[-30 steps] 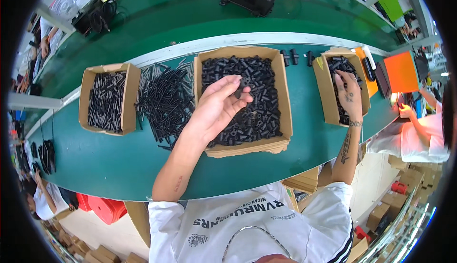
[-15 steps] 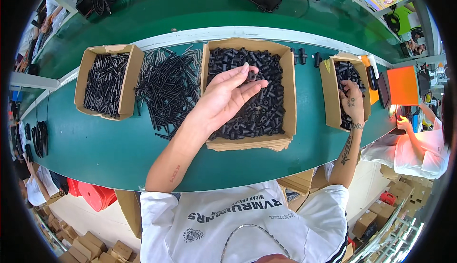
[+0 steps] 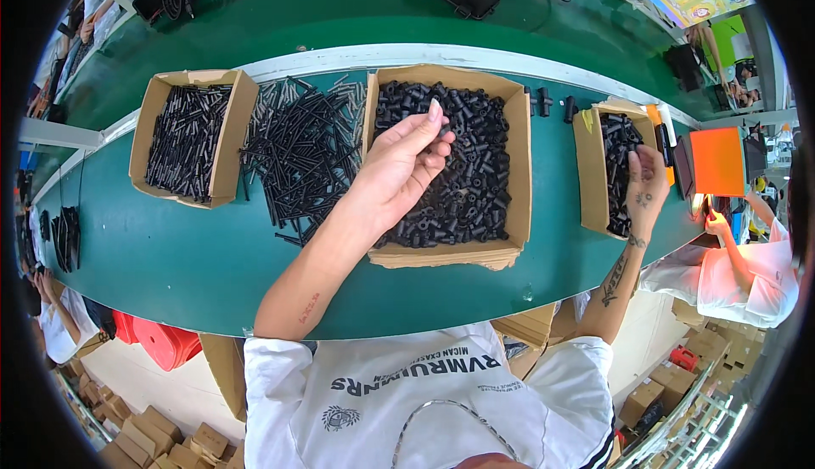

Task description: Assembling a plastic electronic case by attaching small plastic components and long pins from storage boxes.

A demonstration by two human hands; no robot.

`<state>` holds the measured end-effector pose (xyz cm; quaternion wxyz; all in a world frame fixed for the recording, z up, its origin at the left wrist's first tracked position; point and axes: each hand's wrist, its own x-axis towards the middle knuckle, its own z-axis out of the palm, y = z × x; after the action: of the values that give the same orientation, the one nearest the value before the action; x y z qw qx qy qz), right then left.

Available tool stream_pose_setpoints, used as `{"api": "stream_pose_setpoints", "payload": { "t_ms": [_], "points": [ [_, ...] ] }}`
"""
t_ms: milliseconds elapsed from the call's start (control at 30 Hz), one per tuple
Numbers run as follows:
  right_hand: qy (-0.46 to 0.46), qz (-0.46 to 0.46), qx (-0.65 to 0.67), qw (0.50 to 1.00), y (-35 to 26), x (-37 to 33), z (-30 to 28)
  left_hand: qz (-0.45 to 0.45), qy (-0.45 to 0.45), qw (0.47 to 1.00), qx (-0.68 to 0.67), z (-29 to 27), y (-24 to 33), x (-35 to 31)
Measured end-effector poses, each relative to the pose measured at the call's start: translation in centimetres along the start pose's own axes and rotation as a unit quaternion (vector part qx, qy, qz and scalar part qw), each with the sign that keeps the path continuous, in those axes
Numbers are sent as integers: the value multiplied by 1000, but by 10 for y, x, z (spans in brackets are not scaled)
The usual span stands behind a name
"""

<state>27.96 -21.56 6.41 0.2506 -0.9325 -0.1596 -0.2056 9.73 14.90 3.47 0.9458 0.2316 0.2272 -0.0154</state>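
My left hand point(image 3: 406, 159) is closed, palm up, above the large cardboard box point(image 3: 450, 257). Between its thumb and fingertips it pinches a short black tubular plastic part point(image 3: 444, 129), mostly covered by the fingers. That box is filled with many similar black tubular parts point(image 3: 465, 185). Over the right edge of the small cardboard box point(image 3: 592, 172) my right hand point(image 3: 647, 187) is held with curled fingers; what they hold, if anything, is hidden. Small black parts point(image 3: 618, 142) fill this box.
Left of the large box lies a loose pile of thin black rods point(image 3: 301, 151). Another cardboard box point(image 3: 222, 151) at the left holds shorter rods. Several black parts point(image 3: 570, 109) stand behind, near the white ledge. An orange panel point(image 3: 717, 163) and a co-worker point(image 3: 743, 269) are at the right.
My right hand has lifted from inside the small box to its right edge, its fingers curling. My left hand's fingers have closed in around the black part.
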Motion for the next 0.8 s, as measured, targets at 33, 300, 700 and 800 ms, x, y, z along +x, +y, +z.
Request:
{"api": "stream_pose_setpoints", "payload": {
  "t_ms": [33,300,700,800],
  "points": [
    [-21,5,87,996,-11,0,-3,5,-7,1000,1,1,0,-1],
    [-237,-65,459,854,-146,-21,10,38,-25,996,70,10,-1,-9],
    [-238,-156,409,867,-214,-19,56,176,37,938,295,16,-2,-16],
    [-270,-130,400,866,-213,-26,59,225,59,912,337,19,-3,-19]
  ]
}}
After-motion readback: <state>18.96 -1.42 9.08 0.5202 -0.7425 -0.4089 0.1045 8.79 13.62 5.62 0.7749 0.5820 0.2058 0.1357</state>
